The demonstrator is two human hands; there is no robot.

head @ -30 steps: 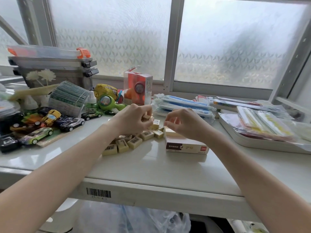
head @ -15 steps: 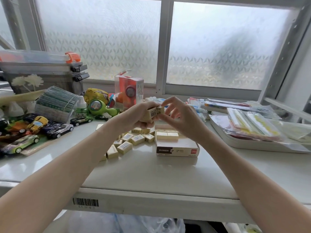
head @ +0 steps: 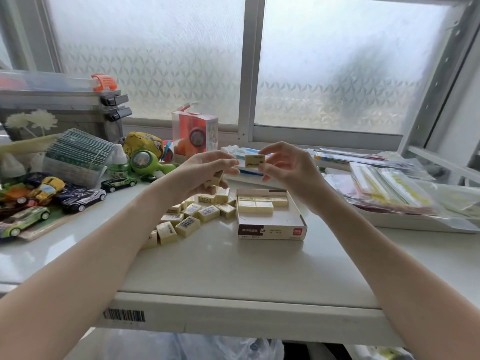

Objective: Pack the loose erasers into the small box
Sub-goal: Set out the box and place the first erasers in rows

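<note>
Above the white table (head: pixel 233 268), the right hand (head: pixel 291 170) pinched one pale yellow eraser (head: pixel 255 160) between thumb and fingertips, holding it in the air over the far end of the small box (head: pixel 271 231). The left hand (head: pixel 200 172) was raised just beside it, its fingers curled round another eraser (head: pixel 217 179) tucked against the palm. The box lay open on the table, with a few erasers (head: pixel 259 203) already lying flat in its far half and the near half bare. The loose erasers (head: pixel 192 214) sat in a scattered heap on the table, just left of the box. Toy cars (head: pixel 78 198) stood well to the left, and a tray of packets (head: pixel 389 203) lay to the right.
</note>
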